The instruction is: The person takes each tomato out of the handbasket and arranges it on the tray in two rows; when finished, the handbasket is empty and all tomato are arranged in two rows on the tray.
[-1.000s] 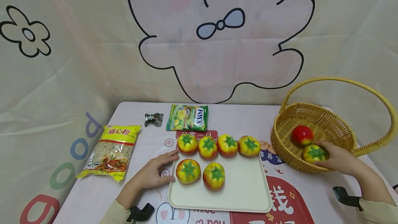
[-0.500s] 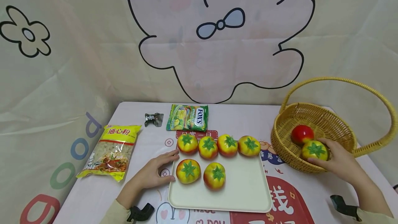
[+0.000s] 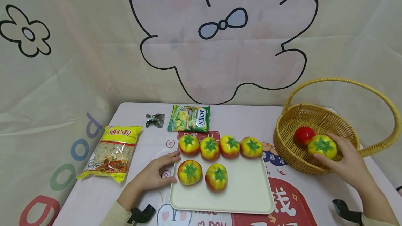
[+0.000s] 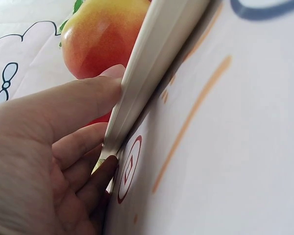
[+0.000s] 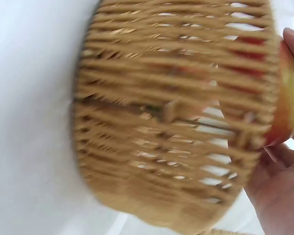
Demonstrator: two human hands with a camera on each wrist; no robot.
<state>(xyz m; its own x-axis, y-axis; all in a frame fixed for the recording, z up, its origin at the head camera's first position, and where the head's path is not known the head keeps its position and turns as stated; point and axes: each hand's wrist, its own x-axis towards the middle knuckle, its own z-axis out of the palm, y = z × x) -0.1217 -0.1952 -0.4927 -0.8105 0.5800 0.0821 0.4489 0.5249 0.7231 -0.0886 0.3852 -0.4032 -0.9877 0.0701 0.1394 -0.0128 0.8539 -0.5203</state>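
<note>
In the head view, my right hand (image 3: 348, 163) grips a yellow-red tomato (image 3: 322, 146) with a green star-shaped top, over the front part of the wicker basket (image 3: 290, 158). Behind the woven wall in the right wrist view, the gripped tomato (image 5: 287, 93) shows at the rim. A shiny red round fruit (image 3: 304, 136) lies inside the basket, beside the held one. My left hand (image 3: 154, 173) touches the left edge of the cream tray (image 3: 245, 191), thumb and fingertips against its rim (image 4: 142, 73). Several similar tomatoes sit on the tray, a row along the back (image 3: 210, 148) and two in front (image 3: 190, 172).
The basket's tall handle (image 3: 339, 79) arches above it. Left of the tray lies a yellow pasta bag (image 3: 111, 152). Behind the tray are a green FOX'S packet (image 3: 189, 118) and a small dark wrapped sweet (image 3: 155, 120). A curtain (image 3: 78, 62) stands behind the table.
My right hand, first reaching down into the basket, has lifted the tomato up toward the front right rim, turning its green top into fuller view. My left hand stays at the tray.
</note>
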